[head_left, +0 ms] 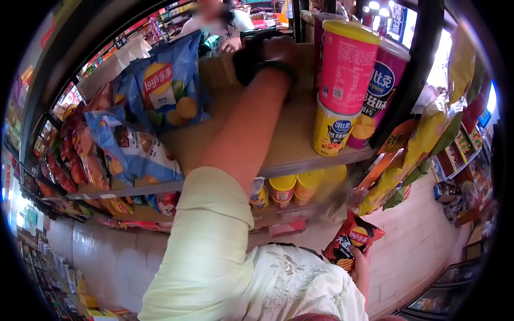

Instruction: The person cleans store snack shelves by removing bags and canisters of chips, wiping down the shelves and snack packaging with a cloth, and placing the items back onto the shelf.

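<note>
Right hand (362, 263): fingers clamping on the side of a red-and-black Lay's bag (352, 239), which is facing upward beside the pale shirt (300, 278), below the shelving. Left hand (279, 49): reaching across the upper shelf (214, 142), its finger state impossible to tell, with blue Lay's bags (160, 80) lying to its left, stacked chip tubs (349, 67) standing to its right and a person (233, 27) showing beyond.

The left arm (243, 128) reaches far out, the left hand (278, 50) dim and blurry. The right hand (361, 263) is low and curled.
</note>
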Demonstrator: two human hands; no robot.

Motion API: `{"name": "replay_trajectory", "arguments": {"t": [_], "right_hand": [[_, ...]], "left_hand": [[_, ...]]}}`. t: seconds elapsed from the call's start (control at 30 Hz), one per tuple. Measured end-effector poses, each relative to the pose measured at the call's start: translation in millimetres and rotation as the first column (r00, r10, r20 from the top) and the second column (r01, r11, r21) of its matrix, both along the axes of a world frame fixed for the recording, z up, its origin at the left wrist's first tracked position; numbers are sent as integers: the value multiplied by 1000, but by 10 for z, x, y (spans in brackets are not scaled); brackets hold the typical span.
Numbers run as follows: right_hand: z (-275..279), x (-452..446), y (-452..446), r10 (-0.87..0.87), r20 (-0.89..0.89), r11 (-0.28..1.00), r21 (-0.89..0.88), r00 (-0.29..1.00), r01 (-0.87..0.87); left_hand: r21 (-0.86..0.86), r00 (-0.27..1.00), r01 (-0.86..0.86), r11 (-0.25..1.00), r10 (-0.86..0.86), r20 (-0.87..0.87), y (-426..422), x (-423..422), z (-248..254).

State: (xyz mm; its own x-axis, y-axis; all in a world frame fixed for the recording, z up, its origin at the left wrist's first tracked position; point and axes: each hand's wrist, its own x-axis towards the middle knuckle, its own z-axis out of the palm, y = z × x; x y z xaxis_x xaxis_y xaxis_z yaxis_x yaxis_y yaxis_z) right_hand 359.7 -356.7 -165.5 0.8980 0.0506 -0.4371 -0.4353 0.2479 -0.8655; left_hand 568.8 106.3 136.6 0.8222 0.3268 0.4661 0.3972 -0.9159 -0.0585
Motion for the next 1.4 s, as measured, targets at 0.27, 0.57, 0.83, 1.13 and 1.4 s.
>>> {"name": "replay_trajectory", "arguments": {"t": [0.27, 0.57, 0.83, 1.13, 1.4], "right_hand": [[17, -218, -52, -98, 42, 995, -28, 994, 99], [-117, -307, -78, -120, 16, 992, -23, 993, 121], [-61, -96, 85, 20, 21, 1000, -14, 1000, -20], [-140, 140, 227, 171, 17, 985, 33, 985, -171], [-302, 212, 174, 195, -19, 981, 26, 981, -194]], "left_hand": [[-356, 878, 477, 803, -448, 167, -340, 193, 140], [-10, 554, 832, 555, -829, 81, 215, 343, -64], [-457, 855, 489, 743, -303, 422, 485, -322, 356], [-765, 760, 644, -3, -110, 641, 153, -1435, 778], [249, 991, 19, 968, 15, -134, 541, -1508, 407]]}}
